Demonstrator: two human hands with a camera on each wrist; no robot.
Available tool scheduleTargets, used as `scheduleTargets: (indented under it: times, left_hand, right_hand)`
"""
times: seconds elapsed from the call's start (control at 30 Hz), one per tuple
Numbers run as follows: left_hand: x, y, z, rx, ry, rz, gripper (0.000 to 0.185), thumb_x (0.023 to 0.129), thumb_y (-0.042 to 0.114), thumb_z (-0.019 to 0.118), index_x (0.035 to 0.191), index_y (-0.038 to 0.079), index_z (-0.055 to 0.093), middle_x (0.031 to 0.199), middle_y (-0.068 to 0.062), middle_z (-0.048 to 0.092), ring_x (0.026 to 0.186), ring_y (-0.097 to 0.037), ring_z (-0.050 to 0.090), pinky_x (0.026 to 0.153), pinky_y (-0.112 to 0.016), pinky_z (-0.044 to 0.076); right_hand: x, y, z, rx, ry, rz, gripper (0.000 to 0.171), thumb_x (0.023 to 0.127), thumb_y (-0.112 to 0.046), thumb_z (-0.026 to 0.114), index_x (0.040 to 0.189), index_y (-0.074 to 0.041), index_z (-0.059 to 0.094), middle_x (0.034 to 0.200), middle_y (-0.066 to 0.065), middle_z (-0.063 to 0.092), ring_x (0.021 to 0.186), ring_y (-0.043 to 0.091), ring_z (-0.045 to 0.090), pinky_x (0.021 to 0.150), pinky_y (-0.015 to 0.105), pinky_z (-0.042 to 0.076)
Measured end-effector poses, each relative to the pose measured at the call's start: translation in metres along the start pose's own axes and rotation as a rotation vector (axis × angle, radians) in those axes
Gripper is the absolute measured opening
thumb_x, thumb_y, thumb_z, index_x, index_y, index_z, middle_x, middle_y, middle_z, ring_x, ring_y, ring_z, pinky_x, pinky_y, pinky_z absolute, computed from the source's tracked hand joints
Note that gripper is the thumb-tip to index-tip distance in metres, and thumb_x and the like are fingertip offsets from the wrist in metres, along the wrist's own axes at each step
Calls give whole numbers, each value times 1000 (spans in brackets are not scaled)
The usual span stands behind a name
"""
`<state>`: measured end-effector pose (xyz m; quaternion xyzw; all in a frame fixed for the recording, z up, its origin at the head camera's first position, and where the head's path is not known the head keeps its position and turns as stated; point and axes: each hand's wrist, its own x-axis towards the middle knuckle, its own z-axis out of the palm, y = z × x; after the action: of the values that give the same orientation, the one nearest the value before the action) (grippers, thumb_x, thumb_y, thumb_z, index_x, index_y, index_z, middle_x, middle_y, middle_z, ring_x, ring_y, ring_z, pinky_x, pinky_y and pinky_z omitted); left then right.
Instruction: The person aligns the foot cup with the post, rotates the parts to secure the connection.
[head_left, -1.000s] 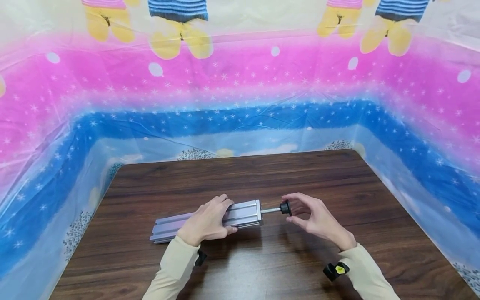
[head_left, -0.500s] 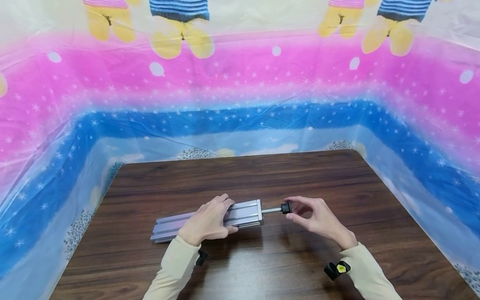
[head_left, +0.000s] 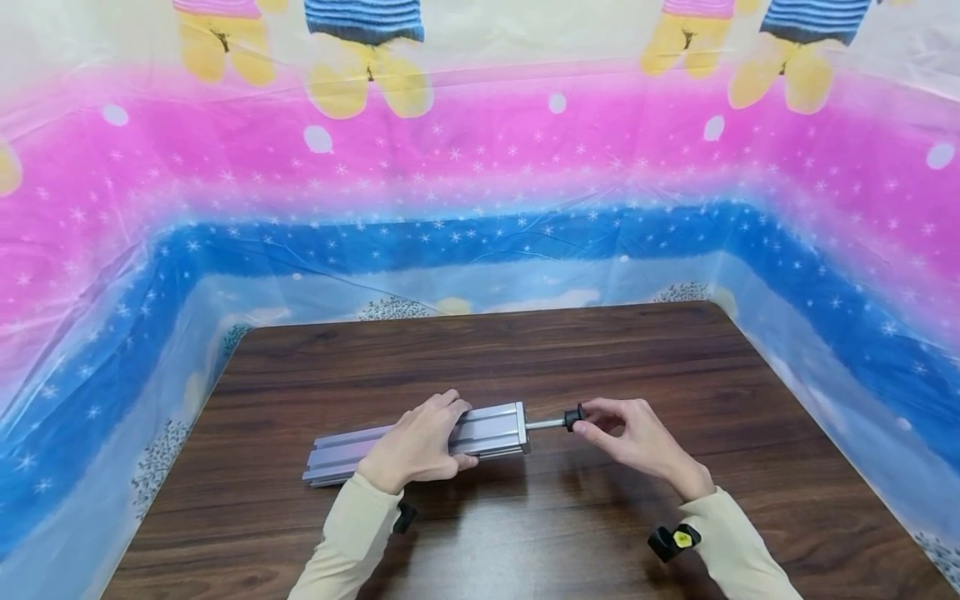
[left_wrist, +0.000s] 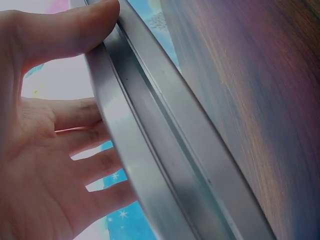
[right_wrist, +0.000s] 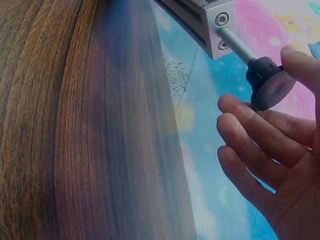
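My left hand [head_left: 420,442] grips a silver aluminium extrusion [head_left: 487,429] from above, thumb along its near side. Slots run lengthwise in the extrusion [left_wrist: 155,120] in the left wrist view, where the thumb lies across its top end. From the right end plate [right_wrist: 220,27], which carries screw heads, sticks out a threaded rod [head_left: 545,424]. On that rod sits a black levelling foot [right_wrist: 270,85] with a round flat base. My right hand [head_left: 637,433] pinches the foot's rim between thumb and fingers; the other fingers are loosely bent below it.
A dark wood-grain table [head_left: 315,367] lies under both hands. Behind it and along both sides hangs a pink and blue printed curtain [head_left: 480,183]. A black strap mount [head_left: 667,542] sits at the right wrist.
My right thumb and fingers have shifted round the foot's rim, and the foot now shows at a slightly different tilt. The left hand and the extrusion stay put.
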<state>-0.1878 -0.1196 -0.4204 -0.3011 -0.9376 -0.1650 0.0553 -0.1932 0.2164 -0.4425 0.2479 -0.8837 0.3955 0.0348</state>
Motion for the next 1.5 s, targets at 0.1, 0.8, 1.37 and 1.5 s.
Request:
scheduleTargets:
  times: [0.1, 0.8, 1.37, 1.5]
  left_hand:
    - [0, 0, 0, -2, -2, -6, 59, 75, 37, 83, 119, 1, 65, 103, -6, 61, 93, -22, 60, 77, -41, 54]
    - [0, -1, 0, -13, -4, -26, 59, 75, 36, 84, 119, 1, 65, 102, -6, 60, 92, -22, 59, 76, -41, 53]
    - [1, 0, 0, -10, 1, -12, 59, 75, 35, 84, 118, -1, 65, 103, -7, 61, 93, -23, 59, 80, -42, 53]
    - [0, 0, 0, -13, 2, -13, 58, 75, 34, 84, 117, -1, 65, 103, -7, 61, 92, -23, 59, 79, -41, 53]
  right_hand:
    - [1, 1, 1, 39, -19, 20, 25, 98, -29, 67, 113, -9, 74, 90, 1, 77, 77, 14, 73, 69, 27, 56]
    - [-2, -1, -1, 97, 28, -253, 64, 86, -8, 81, 143, -14, 54, 129, 8, 67, 98, 18, 72, 82, 34, 59]
    - [-2, 1, -2, 20, 44, -166, 41, 92, -15, 75, 132, -13, 66, 93, -7, 74, 81, 4, 68, 74, 37, 59]
    - [-1, 0, -2, 6, 44, -129, 36, 93, -18, 74, 128, -10, 68, 93, -6, 75, 80, 3, 68, 74, 38, 59]
